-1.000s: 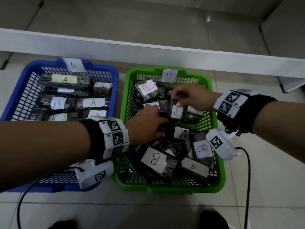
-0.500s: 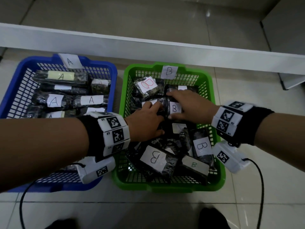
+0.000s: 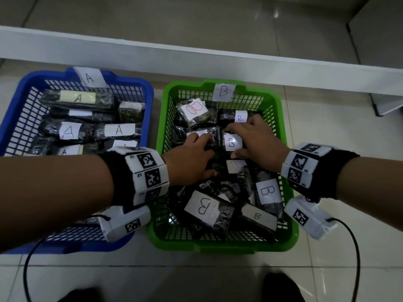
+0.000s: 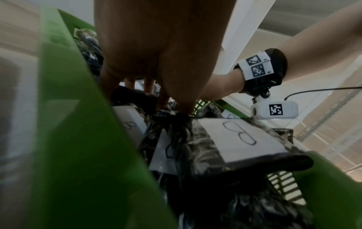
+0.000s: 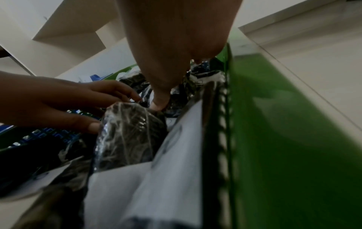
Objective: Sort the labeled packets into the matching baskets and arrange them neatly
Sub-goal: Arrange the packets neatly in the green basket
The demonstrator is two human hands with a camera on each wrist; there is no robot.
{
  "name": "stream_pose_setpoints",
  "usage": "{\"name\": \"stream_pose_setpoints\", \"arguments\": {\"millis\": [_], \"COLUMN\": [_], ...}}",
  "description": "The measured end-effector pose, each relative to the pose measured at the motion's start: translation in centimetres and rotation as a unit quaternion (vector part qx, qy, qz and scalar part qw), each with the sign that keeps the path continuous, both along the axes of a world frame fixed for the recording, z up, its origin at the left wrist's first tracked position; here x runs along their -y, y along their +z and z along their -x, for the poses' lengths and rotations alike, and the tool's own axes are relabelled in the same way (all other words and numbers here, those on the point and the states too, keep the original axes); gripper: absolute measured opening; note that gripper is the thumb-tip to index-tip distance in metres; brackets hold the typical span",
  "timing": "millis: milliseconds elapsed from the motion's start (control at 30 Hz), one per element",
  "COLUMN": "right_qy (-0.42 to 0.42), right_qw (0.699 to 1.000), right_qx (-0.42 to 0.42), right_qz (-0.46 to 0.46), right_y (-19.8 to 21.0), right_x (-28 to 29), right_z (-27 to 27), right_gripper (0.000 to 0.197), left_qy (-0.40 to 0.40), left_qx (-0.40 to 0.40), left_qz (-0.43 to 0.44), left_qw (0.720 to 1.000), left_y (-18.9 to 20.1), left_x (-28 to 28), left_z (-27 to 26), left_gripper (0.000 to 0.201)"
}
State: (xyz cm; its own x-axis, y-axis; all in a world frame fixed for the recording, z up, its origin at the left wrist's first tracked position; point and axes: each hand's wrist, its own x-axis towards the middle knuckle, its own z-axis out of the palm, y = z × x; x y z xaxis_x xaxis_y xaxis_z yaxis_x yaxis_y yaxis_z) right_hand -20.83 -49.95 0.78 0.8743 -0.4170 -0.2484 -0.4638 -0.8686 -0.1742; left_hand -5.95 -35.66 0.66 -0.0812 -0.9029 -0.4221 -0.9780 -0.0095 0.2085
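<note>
At the near edge of the head view, two dark shoe tips (image 3: 281,287) are seen on the tiled floor (image 3: 196,277). Just beyond them two baskets are set side by side on the floor — a blue basket (image 3: 148,101) on the left and a green basket (image 3: 290,234) on the right, close together.

In the near part of the green basket, dark packets are piled loosely: one with a large white B label (image 3: 204,207) lies tilted, a flat one with a green B (image 3: 258,216) lies beside it, and another B packet (image 3: 267,191) lies against the right wall.

In the middle of the green basket both hands are lowered onto the packets. The left hand (image 3: 189,159) is laid palm down with its fingers curled over a dark packet (image 3: 207,136); whether that packet is actually gripped cannot be told. The right hand (image 3: 255,138) is closed around a small B packet (image 3: 232,143) — thumb at its near edge, fingers over its far edge. The two packets lie touching.

Farther back a packet with a red B (image 3: 194,109) and one with a blue B (image 3: 239,117) are seen near the far wall, where a paper B tag (image 3: 223,92) is fixed.

In the blue basket, packets marked A (image 3: 118,130) are laid in rows, and a paper A tag (image 3: 89,78) is fixed on the far rim. Beyond both baskets a white ledge (image 3: 218,53) is seen.
</note>
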Motion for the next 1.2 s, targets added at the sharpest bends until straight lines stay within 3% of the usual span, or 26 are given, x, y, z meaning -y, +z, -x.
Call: {"name": "stream_pose_setpoints", "arguments": {"millis": [200,567,633,700,800,867,933,1000,1100,1200], "right_qy": [0.005,0.016,-0.003,-0.059,-0.200,-0.253,-0.262,-0.223,-0.114,-0.058], "right_qw": [1.000,0.992,0.995,0.998,0.961,0.943,0.933,0.942,0.972,0.972], "right_qx": [0.010,-0.072,-0.076,-0.021,0.112,0.123,0.074,0.002,-0.090,-0.131], "right_qz": [0.021,0.099,0.063,-0.031,-0.154,-0.176,-0.234,-0.249,-0.187,-0.186], "right_y": [-0.2,-0.7,0.1,1.8,4.8,6.0,6.7,6.6,6.0,5.9], "right_x": [-0.5,-1.1,-0.7,0.2,2.4,3.8,4.4,4.3,3.3,2.1], "right_z": [-0.4,-1.1,-1.5,-1.4,-0.6,0.0,0.3,0.6,0.7,0.2], "right_gripper": [0.045,0.040,0.044,0.039,0.022,0.015,0.012,0.012,0.014,0.025], "left_qy": [-0.001,-0.016,-0.004,0.010,0.007,0.013,0.030,0.078,0.177,0.237], "left_qx": [0.001,0.023,0.016,0.011,0.040,0.036,0.004,-0.072,-0.224,-0.315], "left_qz": [-0.014,-0.023,-0.027,-0.015,0.031,0.064,0.078,0.065,0.028,0.032], "left_qw": [1.000,0.999,1.000,1.000,0.999,0.997,0.997,0.992,0.958,0.919], "left_y": [0.2,0.9,1.0,1.3,1.4,1.3,1.2,1.4,1.5,1.7], "left_x": [0.5,0.6,0.6,0.6,0.3,0.0,0.1,0.3,0.3,0.3], "left_z": [0.1,0.7,0.6,0.5,0.6,0.8,0.9,1.1,1.4,1.4], "left_gripper": [0.057,0.059,0.058,0.058,0.060,0.059,0.051,0.038,0.030,0.027]}}
